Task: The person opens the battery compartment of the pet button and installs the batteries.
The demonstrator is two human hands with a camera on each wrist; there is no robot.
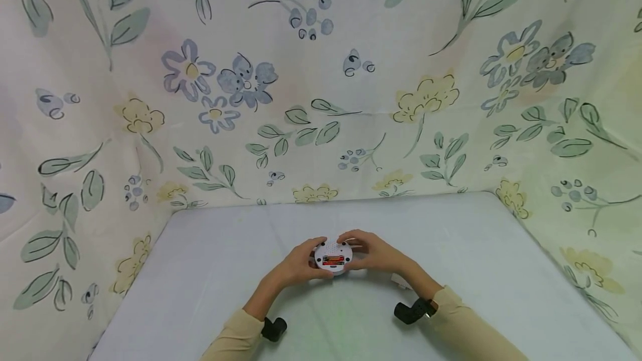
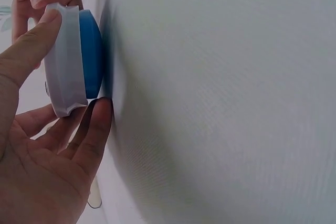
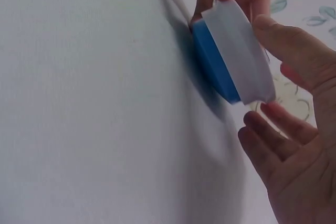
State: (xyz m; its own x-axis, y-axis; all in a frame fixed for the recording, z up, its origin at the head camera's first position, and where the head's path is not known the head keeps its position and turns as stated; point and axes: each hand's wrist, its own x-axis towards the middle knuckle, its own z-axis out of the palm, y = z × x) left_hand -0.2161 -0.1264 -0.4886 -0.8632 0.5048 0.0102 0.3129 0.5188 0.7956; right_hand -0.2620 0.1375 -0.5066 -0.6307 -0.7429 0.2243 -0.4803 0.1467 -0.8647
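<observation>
A round battery-powered device (image 1: pixel 333 250), white with a blue underside, is held just over the table between both hands. Its white back faces up, showing small holes, dark round feet and a battery bay with red-and-orange batteries (image 1: pixel 333 261). My left hand (image 1: pixel 302 262) grips the left edge, thumb on the near side and fingers round the far side. On the opposite edge, my right hand (image 1: pixel 373 252) holds it between thumb and fingers. The blue part (image 2: pixel 91 53) faces the tabletop in the left wrist view. From the right wrist, the white rim (image 3: pixel 239 51) shows between the hands.
A small white piece (image 1: pixel 401 281) lies on the table partly behind the right forearm. The white-covered table (image 1: pixel 225 238) meets a floral cloth (image 1: pixel 321 127) at the back and sides. Black wrist cameras (image 1: pixel 274 329) sit on both wrists.
</observation>
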